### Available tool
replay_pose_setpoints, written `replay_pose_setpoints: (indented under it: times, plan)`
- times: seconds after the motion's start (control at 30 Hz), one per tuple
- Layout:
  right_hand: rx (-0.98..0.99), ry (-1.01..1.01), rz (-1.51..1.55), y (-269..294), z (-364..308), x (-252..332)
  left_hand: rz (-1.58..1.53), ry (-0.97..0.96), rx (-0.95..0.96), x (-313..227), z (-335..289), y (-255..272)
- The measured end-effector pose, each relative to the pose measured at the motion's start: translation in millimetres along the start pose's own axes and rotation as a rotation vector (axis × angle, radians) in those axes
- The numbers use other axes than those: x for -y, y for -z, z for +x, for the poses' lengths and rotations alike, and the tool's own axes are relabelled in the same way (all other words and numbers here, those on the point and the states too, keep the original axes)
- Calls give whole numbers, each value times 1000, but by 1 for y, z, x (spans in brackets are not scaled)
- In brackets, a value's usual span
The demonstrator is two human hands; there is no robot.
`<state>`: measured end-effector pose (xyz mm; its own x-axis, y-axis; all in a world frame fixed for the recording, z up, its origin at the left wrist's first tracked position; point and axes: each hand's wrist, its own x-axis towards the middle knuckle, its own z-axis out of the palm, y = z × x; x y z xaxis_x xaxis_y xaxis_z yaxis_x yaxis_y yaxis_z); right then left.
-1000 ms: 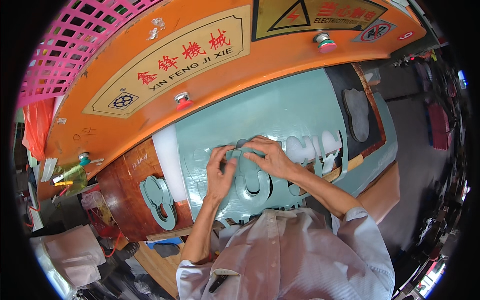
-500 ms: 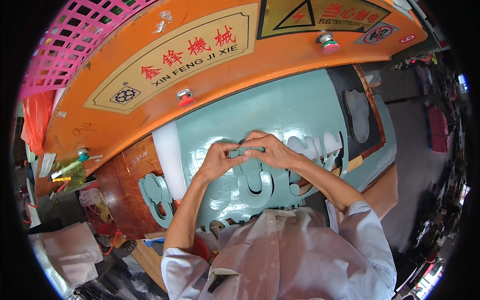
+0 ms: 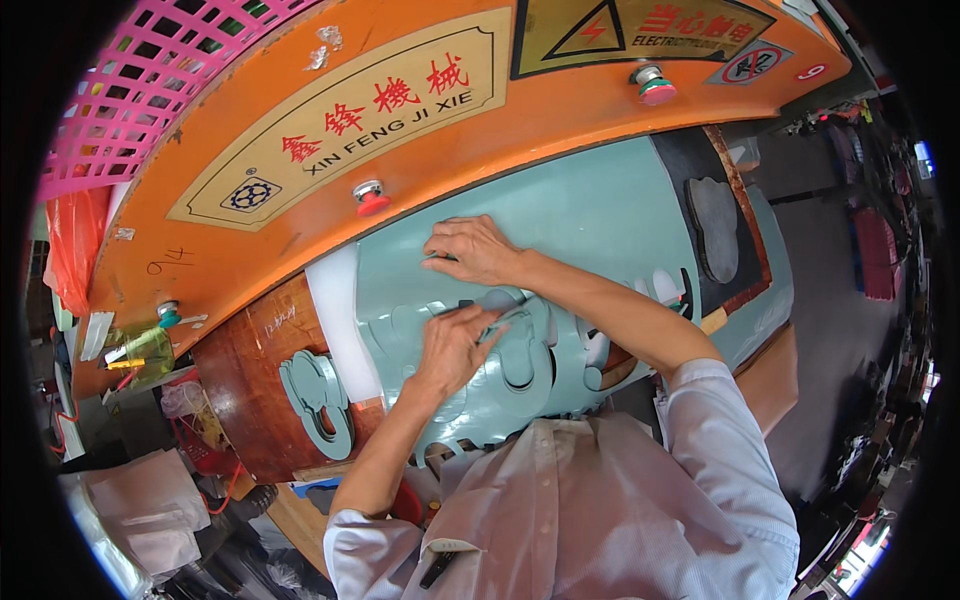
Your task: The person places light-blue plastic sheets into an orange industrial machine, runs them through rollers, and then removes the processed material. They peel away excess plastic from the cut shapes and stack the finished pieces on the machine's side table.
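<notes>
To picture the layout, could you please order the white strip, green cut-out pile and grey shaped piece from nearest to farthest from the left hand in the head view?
From the left hand:
1. White strip, to its left.
2. Green cut-out pile, farther left on the brown board.
3. Grey shaped piece, far to its right.

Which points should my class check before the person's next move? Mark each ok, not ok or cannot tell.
1. Left hand clear of the green sheet's cut shapes: not ok, directly over them.
2. Right hand empty: cannot tell, fingers curled.
3. Hands clear of both red push buttons: ok.
4. Green cut-out pieces lying on brown board: ok.
5. Grey sole-shaped piece away from both hands: ok.
</notes>
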<state>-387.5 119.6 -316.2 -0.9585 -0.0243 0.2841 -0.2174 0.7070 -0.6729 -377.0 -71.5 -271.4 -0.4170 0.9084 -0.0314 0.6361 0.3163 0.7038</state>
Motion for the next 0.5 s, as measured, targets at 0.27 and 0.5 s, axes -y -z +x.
replay_pose_setpoints:
  times: [0.27,0.5]
  plan:
    - [-94,70,-100,-11,-5,-12,94,-470,-66,-23,-39,6]
    - [-179,126,-196,-15,-10,-6,145,-378,-68,-12,-34,10]
